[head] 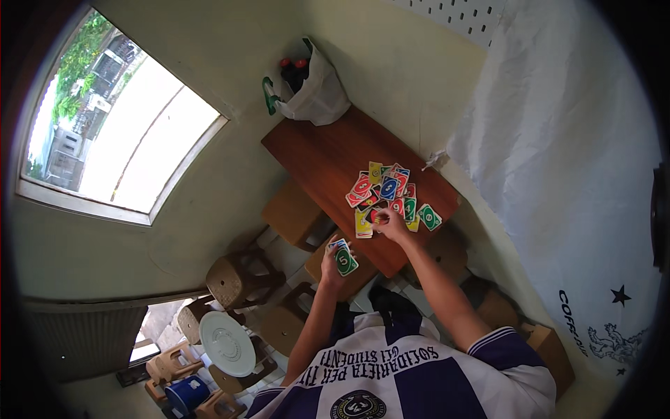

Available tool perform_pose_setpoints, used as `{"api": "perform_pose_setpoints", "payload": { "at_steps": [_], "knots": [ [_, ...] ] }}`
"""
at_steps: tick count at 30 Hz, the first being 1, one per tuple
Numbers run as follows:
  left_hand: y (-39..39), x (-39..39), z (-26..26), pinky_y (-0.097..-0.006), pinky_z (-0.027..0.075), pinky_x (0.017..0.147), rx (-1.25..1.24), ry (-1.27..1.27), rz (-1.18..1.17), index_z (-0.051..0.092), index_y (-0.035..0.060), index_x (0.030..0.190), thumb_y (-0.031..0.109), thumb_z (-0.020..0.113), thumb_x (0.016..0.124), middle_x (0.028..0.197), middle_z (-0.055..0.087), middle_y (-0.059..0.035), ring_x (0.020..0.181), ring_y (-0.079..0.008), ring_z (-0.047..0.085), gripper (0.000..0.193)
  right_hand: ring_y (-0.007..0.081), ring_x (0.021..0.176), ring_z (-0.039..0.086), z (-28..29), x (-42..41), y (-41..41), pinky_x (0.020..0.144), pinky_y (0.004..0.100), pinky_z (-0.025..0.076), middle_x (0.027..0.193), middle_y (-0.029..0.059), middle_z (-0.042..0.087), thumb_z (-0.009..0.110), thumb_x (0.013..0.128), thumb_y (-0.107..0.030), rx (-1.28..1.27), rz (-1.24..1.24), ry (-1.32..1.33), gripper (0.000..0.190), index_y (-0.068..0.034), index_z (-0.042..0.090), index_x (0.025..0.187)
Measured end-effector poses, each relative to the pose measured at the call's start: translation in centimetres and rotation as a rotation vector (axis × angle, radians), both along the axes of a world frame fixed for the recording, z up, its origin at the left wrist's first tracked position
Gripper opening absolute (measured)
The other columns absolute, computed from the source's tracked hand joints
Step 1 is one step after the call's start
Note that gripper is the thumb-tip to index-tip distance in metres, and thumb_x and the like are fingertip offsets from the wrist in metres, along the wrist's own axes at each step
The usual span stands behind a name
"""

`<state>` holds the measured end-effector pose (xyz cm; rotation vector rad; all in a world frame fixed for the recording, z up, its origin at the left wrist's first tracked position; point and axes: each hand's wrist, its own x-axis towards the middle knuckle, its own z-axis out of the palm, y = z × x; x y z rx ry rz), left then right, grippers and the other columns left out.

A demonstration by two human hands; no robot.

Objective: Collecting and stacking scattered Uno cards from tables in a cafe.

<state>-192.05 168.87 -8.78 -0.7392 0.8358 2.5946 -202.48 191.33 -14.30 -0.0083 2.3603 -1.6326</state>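
UNO playing cards lie face up in a loose, overlapping spread near one end of the brown wooden table (314, 149). My left hand (332, 259) holds a small stack of cards (345, 260) off the table's near edge, a green 5 on top. Over the spread, my right hand (390, 225) has its fingers at a dark card (375, 216); whether it grips that card is not clear. A blue card (389, 188) lies on red ones, a green 4 (410, 208) is beside a red 9 (397, 205), and a green card pile (431, 217) sits at the right.
A white bag (316, 94) with red-capped bottles (296, 70) stands at the table's far end, by the wall. Brown plastic stools (238, 280) crowd the floor at the left, with a white round lid (228, 344) and a blue bucket (188, 394). A white sheet (544, 157) hangs at the right.
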Motion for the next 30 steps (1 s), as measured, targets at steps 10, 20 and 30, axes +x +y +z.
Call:
{"api": "perform_pose_setpoints", "payload": {
  "at_steps": [10, 20, 30],
  "knots": [
    [-0.9, 0.4, 4.8, -0.0434, 0.059, 0.078, 0.002, -0.061, -0.092, 0.039, 0.0175, 0.141, 0.029, 0.054, 0.096, 0.113, 0.064, -0.0110, 0.092, -0.0247, 0.067, 0.049, 0.0287, 0.070, 0.064, -1.6, 0.0, -1.1, 0.067, 0.0382, 0.050, 0.073, 0.0099, 0.064, 0.082, 0.072, -0.021, 0.274, -0.181, 0.076, 0.030, -0.004, 0.059, 0.080],
    [5.8, -2.2, 4.4, -0.0351, 0.056, 0.080, -0.160, 0.067, -0.152, 0.040, 0.0138, 0.137, 0.034, 0.051, 0.100, 0.116, 0.061, -0.0049, 0.098, -0.0202, 0.065, 0.043, 0.0218, 0.081, 0.068, 11.0, 8.3, -3.4, 0.073, 0.0318, 0.053, 0.088, 0.0117, 0.067, 0.072, 0.081, -0.012, -0.017, 0.073, 0.297, 0.024, 0.000, 0.067, 0.101],
    [3.7, -2.4, 2.0, -0.0387, 0.059, 0.069, 0.035, -0.007, -0.161, 0.042, 0.0147, 0.138, 0.017, 0.043, 0.093, 0.112, 0.066, -0.0143, 0.084, -0.0285, 0.068, 0.046, 0.0366, 0.090, 0.063, -0.5, 0.7, 2.2, 0.074, 0.0455, 0.053, 0.094, 0.0160, 0.065, 0.076, 0.080, -0.026, 0.653, -0.505, 0.380, 0.040, -0.003, 0.058, 0.107]
  ]
}}
